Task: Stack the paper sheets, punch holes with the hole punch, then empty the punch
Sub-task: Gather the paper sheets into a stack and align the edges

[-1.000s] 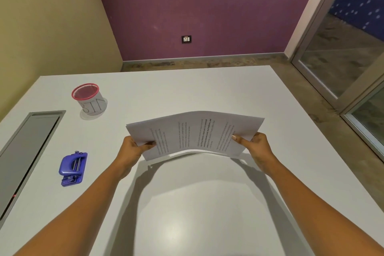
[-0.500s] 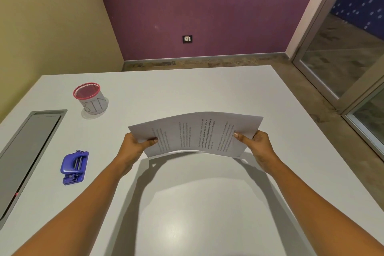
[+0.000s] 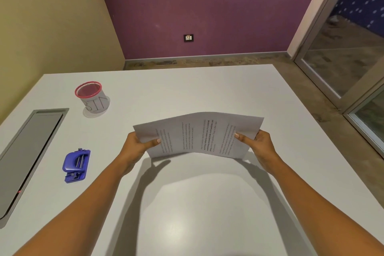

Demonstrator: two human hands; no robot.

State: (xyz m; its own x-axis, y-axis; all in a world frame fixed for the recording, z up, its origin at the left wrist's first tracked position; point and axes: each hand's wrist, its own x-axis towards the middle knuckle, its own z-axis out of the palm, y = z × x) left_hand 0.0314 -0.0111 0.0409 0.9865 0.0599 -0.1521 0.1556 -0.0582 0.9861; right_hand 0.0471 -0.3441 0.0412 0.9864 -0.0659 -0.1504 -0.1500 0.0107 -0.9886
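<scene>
A stack of printed paper sheets (image 3: pixel 197 134) is held above the white table (image 3: pixel 187 89), bowed upward in the middle. My left hand (image 3: pixel 139 145) grips its left short edge with the thumb on top. My right hand (image 3: pixel 257 141) grips the right short edge the same way. The sheets' near long edge hangs just above the tabletop. A blue hole punch (image 3: pixel 75 165) lies on the table to the left of my left forearm, apart from both hands.
A small cup (image 3: pixel 92 97) with a red mesh rim, labelled BIN, stands at the back left. A grey recessed panel (image 3: pixel 27 151) runs along the table's left side. Glass doors (image 3: pixel 353 58) are off the table's right edge.
The sheets have flattened slightly and dropped a little toward the table. Both hands keep their hold at the short edges. The hole punch and the cup have not moved.
</scene>
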